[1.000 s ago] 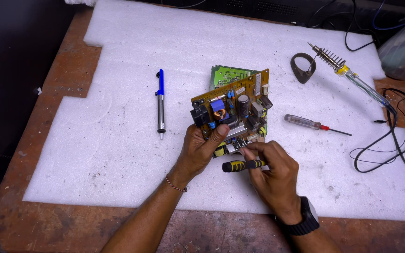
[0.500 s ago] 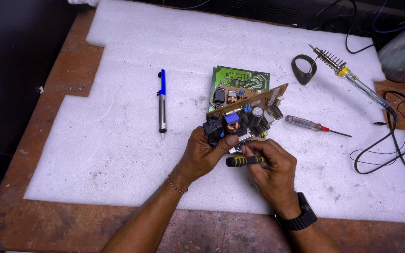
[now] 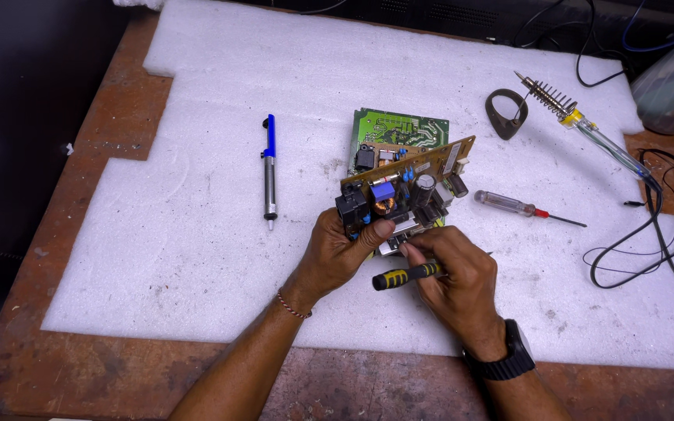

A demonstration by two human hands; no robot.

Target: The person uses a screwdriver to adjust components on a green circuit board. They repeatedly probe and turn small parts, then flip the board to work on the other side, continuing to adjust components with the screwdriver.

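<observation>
brown and crowded with parts, the circuit board (image 3: 403, 183) is held tilted above the white foam sheet (image 3: 196, 179), its left end clamped in the left hand (image 3: 341, 249), thumb pressed over a black block at the corner. a blue square part, a copper coil and a grey cylinder stand out among its components; a small pale label sits near the board's upper right end, its print too small to make out. the right hand (image 3: 454, 273) is closed around a black and yellow screwdriver (image 3: 406, 274), gripping the handle just below the board. the tool's tip is hidden behind the fingers and the board's lower edge, so where it touches cannot be told. a silvery metal piece shows between the two hands, mostly covered. behind the held board lies a green circuit board (image 3: 399, 129) flat on the foam, its lower part blocked from sight. to the left, well apart, lies a blue and silver desoldering pump (image 3: 270, 168). to the right lies a clear-handled screwdriver (image 3: 520, 207) with a red collar, then a soldering iron (image 3: 587, 129) with a coiled spring holder, and a dark ring-shaped stand (image 3: 506, 113). black cables (image 3: 649, 234) loop off the right edge, cut off by the frame. a rusty brown table (image 3: 79, 366) borders the foam.
</observation>
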